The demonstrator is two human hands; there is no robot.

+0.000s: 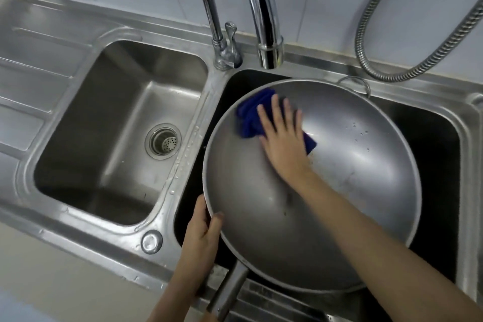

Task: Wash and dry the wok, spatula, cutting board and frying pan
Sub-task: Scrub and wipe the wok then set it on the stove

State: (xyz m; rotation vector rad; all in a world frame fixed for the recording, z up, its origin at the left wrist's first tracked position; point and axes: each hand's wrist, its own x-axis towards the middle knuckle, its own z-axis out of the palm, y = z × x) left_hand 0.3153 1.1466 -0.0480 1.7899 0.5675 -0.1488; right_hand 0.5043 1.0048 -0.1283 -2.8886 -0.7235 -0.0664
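Two hands on job: left hand (pixel 202 238) steadies, right hand (pixel 281 136) wipes.
Wok: large round grey metal wok (pixel 339 191) sits over the right basin of the stainless double sink (pixel 183 165), tilted, inside facing up toward the camera.
Handles: long straight metal handle (pixel 227 293) points at the person; small loop handle (pixel 356 83) on the far rim.
Left grip: thumb and fingers curl round the near-left rim, just above the long handle.
Right grip: fingers straight and spread, palm pressing a dark blue folded cloth (pixel 254 115) flat on the upper-left inner wall.
Step, my read: drying or wiping the inside; a few droplets show on the right inner wall. No water seen running from the chrome tap (pixel 264 23).
Handling, my read: stiff, probably fairly heavy, smooth and wet so slippery; wide bowl will want to swing when lifted.
Where to hold: long handle for carrying, rim or loop handle with the other hand to stop rotation.
Risk: rim grip slipping under cloth pressure, wok sliding into basin.
Left basin: bare steel, round drain strainer (pixel 163 141) in the floor.
Other task items: spatula, cutting board, frying pan not in view.
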